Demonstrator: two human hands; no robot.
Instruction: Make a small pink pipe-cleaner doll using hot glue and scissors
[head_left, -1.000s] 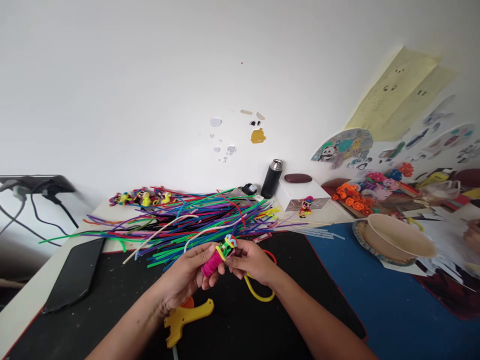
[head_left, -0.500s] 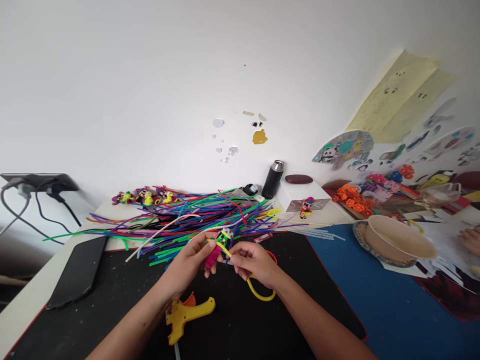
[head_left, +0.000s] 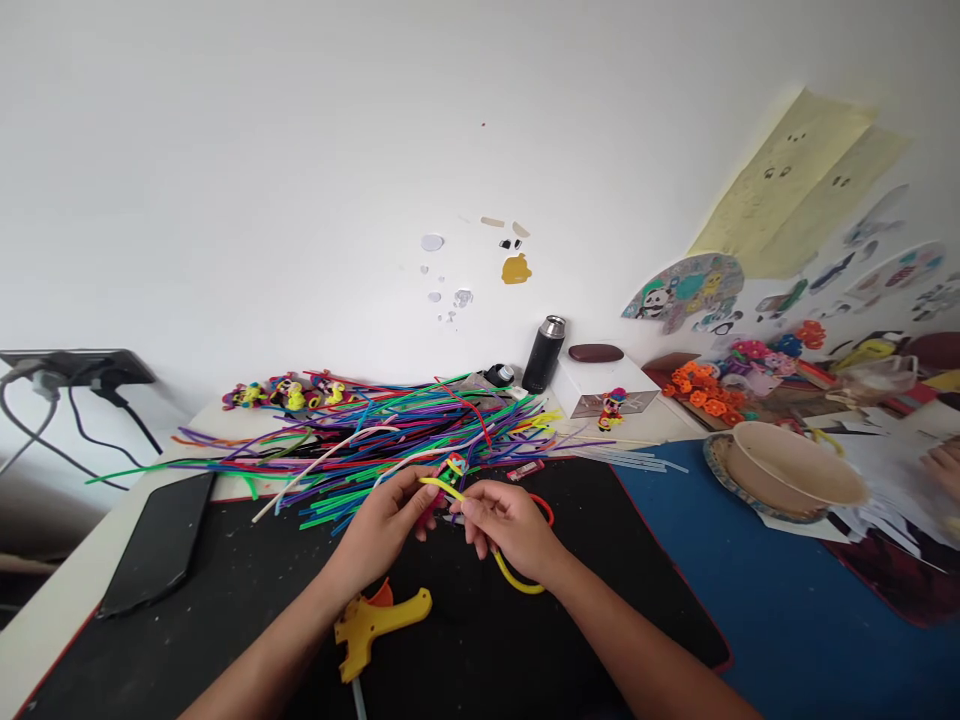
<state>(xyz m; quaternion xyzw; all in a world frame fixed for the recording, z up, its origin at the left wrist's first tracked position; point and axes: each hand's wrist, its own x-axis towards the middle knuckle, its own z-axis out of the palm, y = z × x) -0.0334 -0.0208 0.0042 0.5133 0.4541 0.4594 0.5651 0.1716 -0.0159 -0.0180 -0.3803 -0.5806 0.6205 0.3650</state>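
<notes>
The soft, bright yellow pipe cleaner (head_left: 441, 488) stretches between the two hands, above a black mat (head_left: 465, 650) on the white desk (head_left: 75, 600). Nearest the wearer, a yellow plastic glue gun with an orange trigger (head_left: 382, 625) lies on the mat, beside the left forearm. Farther in, the left hand (head_left: 382, 525) pinches one end of the strand between thumb and forefinger; the right hand (head_left: 517, 530) grips it a short way along. Just behind the strand, at the left fingers, is a small pink-bodied pipe-cleaner figure with a multicoloured head (head_left: 454, 466).

To bend the strand well, I would keep the left pinch firm and let the right hand guide with light, even tension, so that the fuzz is not crushed nor the core kinked. The figure looks small and easily squashed, so its body wants only a gentle hold.

The fingers hide most of that body, and how the left hand supports it cannot be told. A yellow loop (head_left: 521, 580) emerges below the right wrist; whether it belongs to the held strand is covered. A red curved piece (head_left: 544, 508) behind the right hand is hard to identify. Beyond, the multicoloured heap of loose pipe cleaners (head_left: 375, 455) overlaps too densely to separate. At the far right, another person's hand (head_left: 946, 468) is cut off by the edge.
</notes>
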